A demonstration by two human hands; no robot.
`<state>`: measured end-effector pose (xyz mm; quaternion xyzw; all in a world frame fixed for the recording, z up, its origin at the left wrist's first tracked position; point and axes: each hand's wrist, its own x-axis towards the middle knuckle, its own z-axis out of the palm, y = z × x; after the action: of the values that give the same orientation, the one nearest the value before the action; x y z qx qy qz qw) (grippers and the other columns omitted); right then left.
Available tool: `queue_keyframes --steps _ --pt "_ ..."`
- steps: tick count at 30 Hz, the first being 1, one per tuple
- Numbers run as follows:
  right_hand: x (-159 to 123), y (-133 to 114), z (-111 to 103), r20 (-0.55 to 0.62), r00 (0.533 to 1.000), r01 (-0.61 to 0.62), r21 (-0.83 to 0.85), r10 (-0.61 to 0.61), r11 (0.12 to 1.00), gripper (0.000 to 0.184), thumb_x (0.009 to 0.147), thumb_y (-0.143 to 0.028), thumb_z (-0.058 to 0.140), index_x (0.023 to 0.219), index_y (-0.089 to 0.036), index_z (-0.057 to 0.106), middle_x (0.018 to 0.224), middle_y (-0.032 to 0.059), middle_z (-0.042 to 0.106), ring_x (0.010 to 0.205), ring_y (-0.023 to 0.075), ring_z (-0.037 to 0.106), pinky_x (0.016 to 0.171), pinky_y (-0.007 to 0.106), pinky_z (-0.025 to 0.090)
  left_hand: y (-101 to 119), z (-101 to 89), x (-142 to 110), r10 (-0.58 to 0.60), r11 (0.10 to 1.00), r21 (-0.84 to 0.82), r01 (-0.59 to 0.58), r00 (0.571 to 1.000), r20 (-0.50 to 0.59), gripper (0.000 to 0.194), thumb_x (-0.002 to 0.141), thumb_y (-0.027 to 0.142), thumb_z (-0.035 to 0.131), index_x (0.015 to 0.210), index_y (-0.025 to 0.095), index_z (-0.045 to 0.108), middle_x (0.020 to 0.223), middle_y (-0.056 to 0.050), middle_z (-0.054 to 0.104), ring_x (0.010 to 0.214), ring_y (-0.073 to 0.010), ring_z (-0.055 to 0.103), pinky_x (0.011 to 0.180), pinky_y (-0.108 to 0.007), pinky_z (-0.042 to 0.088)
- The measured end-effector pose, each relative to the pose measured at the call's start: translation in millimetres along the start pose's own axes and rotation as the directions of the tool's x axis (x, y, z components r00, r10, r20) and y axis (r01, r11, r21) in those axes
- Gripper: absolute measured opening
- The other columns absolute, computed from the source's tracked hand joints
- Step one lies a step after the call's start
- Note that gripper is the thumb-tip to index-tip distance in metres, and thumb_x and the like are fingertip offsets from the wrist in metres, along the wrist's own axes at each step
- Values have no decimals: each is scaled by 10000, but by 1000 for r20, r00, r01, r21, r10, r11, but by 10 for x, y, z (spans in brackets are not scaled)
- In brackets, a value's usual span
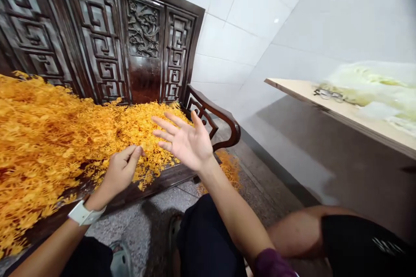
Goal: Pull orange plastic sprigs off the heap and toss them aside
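Speckled floor [146, 212] is seen below; left hand [121, 173] is curled shut beside orange flower heap [48, 138]; right hand [185, 140] is held open above, fingers spread; heap is contained by wooden bench [144, 78] back and arm; tiled wall [234, 21] beyond

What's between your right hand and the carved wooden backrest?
In the head view, a heap of orange florets lies between the right hand and the carved wooden backrest.

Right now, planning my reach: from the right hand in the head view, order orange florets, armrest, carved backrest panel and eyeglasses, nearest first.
1. Orange florets, below the right hand
2. Armrest, just right
3. Carved backrest panel, behind
4. Eyeglasses, far right on a board
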<state>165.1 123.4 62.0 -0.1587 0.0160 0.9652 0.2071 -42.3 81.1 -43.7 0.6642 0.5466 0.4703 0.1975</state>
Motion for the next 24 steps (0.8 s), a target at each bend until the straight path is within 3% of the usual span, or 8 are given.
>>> queue_keyframes --steps 2,5,9,11,15,19,21,24 --pt "54 -77 -92 21 971 237 -229 -238 944 378 1012 -447 578 926 -118 742 862 74 797 633 126 648 610 264 599 -21 9 28 -20 1000 -7 19 1000 -8 354 1037 396 482 768 186 576 606 28 491 560 -132 471 572 -271 358" --pt "45 -48 -255 176 819 505 -672 -546 541 206 949 -342 668 1014 -158 737 767 33 746 571 109 595 545 215 492 16 32 21 -20 1000 -16 20 1000 19 369 1047 398 462 758 191 562 617 16 513 573 -137 487 580 -273 366" --pt "2 -20 -412 407 613 505 -861 -678 -61 166 948 -363 688 926 -199 693 733 -10 663 609 105 538 607 258 441 140 94 -50 -10 1000 -23 11 999 44 386 1058 392 458 727 199 510 621 15 481 580 -135 461 571 -270 353" --pt "15 -62 -482 439 591 418 -884 -677 -209 219 974 -419 666 928 -205 674 768 -10 636 652 111 523 633 275 428 185 119 -75 3 1000 -27 -2 998 59 380 1063 380 453 737 197 518 622 20 468 571 -128 451 563 -265 350" --pt "75 -110 -597 405 715 305 -914 -570 -267 340 953 -515 689 1110 -214 674 967 21 662 807 142 579 722 298 471 199 121 -70 102 992 73 -105 994 42 280 1037 316 481 832 181 615 651 18 539 572 -122 487 585 -259 370" --pt "116 -88 -592 456 766 354 -888 -453 -294 370 903 -472 758 1171 -235 662 1101 39 688 964 181 632 825 324 514 143 154 -7 192 962 198 -186 981 -10 188 966 244 542 1025 181 708 803 -7 711 636 -130 605 636 -249 421" --pt "127 -80 -562 439 772 388 -898 -459 -206 378 881 -441 785 1167 -237 647 1075 35 695 943 176 639 824 323 526 130 207 21 212 959 207 -192 974 -80 177 966 240 561 1018 177 717 774 1 712 609 -123 600 615 -241 418" --pt "138 -72 -536 322 792 390 -920 -519 24 476 842 -439 819 1211 -238 595 1052 37 687 876 162 632 740 302 534 131 287 48 258 947 252 -201 941 -219 186 990 253 575 971 158 734 743 -10 719 586 -117 601 611 -240 428"
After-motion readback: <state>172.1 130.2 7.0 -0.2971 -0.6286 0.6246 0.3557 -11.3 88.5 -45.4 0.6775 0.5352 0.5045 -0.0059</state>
